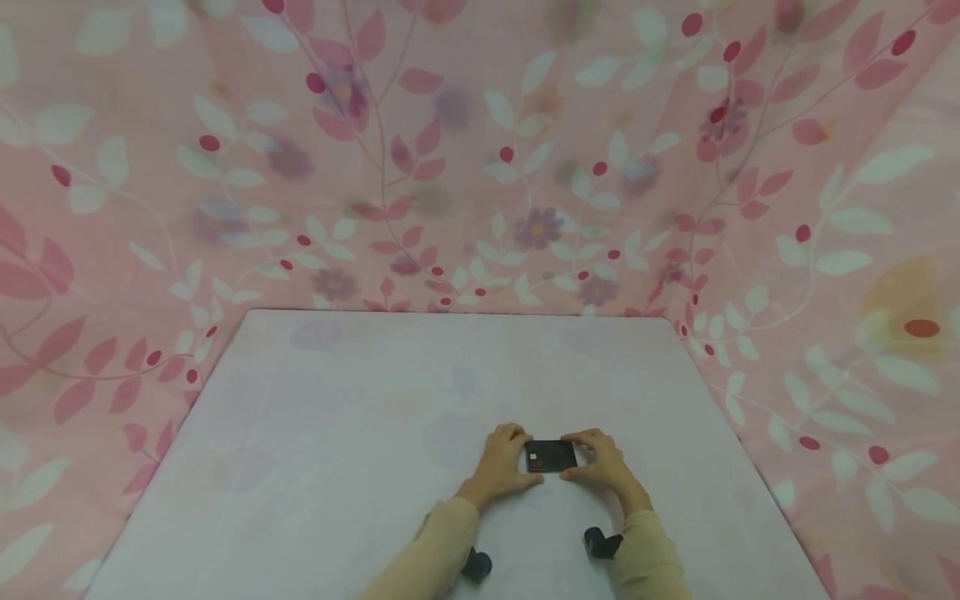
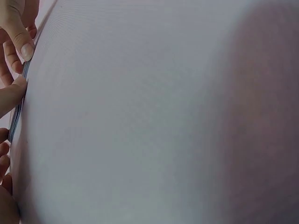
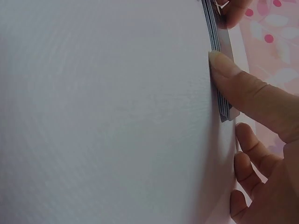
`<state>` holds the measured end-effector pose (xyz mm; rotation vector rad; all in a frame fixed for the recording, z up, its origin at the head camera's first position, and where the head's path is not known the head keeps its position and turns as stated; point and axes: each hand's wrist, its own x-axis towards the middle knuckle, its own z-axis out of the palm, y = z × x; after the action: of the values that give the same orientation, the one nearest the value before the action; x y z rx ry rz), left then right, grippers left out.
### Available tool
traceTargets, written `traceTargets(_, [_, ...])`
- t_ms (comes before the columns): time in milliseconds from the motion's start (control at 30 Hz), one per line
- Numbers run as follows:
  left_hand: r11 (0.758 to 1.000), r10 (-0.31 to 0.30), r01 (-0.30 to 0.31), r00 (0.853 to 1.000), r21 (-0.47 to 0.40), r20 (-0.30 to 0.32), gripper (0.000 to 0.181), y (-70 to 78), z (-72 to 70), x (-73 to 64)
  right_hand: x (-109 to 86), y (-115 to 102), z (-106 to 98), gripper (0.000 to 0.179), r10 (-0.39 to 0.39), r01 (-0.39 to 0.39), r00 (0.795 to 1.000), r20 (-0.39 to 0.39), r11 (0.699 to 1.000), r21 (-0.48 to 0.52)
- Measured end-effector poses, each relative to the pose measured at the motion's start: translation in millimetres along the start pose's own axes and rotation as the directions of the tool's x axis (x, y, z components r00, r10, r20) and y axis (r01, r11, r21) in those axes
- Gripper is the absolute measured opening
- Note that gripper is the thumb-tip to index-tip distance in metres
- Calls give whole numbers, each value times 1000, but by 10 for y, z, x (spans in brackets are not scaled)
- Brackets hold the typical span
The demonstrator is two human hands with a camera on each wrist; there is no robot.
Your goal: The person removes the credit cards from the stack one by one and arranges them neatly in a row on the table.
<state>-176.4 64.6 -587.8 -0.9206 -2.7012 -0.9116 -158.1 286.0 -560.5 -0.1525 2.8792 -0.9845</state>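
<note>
A small stack of dark bank cards (image 1: 557,457) lies flat at the white tabletop in the head view, a light chip showing near the left end of the top one. My left hand (image 1: 501,463) grips its left end, thumb at the near side and fingers at the far side. At the right end my right hand (image 1: 606,468) grips it in the same way. Several layered card edges (image 3: 216,56) show in the right wrist view, with the right thumb (image 3: 229,70) pressed against them. In the left wrist view the stack (image 2: 17,114) appears edge-on between both hands.
A white table (image 1: 337,433) spreads around the hands, its far edge meeting a pink leaf-patterned cloth (image 1: 465,167) that also hangs along both sides. Dark wrist devices (image 1: 477,566) stick out by the beige sleeves (image 1: 651,554).
</note>
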Motion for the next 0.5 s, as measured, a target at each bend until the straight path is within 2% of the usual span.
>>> traceTargets(133, [1000, -1, 1, 1000, 6, -12, 55, 1, 7, 0, 4, -8, -15, 57, 13, -13, 1000, 18, 1000, 8])
traceTargets(367, [999, -41, 41, 999, 8, 21, 56, 13, 4, 22, 38, -37, -45, 56, 38, -39, 999, 36, 999, 2])
traceTargets(500, [999, -46, 46, 999, 0, 19, 55, 23, 12, 34, 58, -42, -49, 56, 52, -52, 998, 40, 999, -1])
